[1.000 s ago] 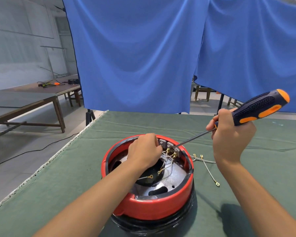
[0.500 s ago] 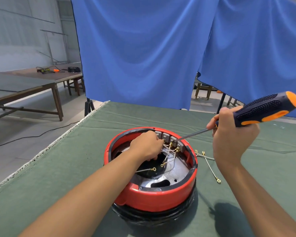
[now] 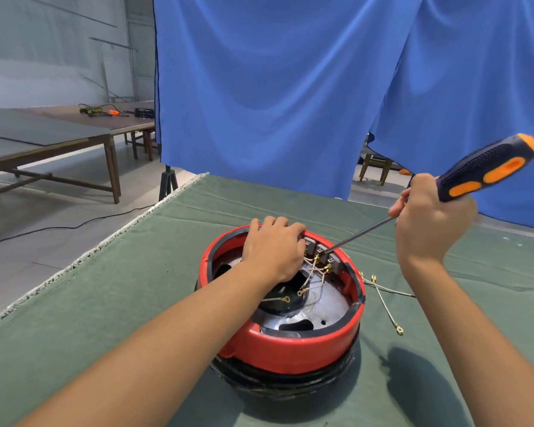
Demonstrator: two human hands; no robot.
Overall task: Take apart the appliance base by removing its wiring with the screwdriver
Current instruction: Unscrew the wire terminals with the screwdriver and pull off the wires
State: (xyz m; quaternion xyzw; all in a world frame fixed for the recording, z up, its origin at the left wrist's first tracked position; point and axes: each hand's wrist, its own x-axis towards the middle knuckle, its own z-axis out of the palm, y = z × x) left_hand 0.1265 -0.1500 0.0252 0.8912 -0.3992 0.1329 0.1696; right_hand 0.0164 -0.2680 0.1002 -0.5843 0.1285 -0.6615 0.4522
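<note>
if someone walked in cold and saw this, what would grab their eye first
Probably the red appliance base at the centre of the green-covered table, open on top with gold-tipped wires inside. Next, the black and orange screwdriver gripped by the right hand, its tip down at the terminals on the far rim, while the left hand rests on that rim. Behind, a big blue curtain fills the background.

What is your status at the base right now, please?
Left hand resting on base rim. Right hand gripping screwdriver, tip at the terminals. Wires still attached; two loose wires on cloth.
</note>
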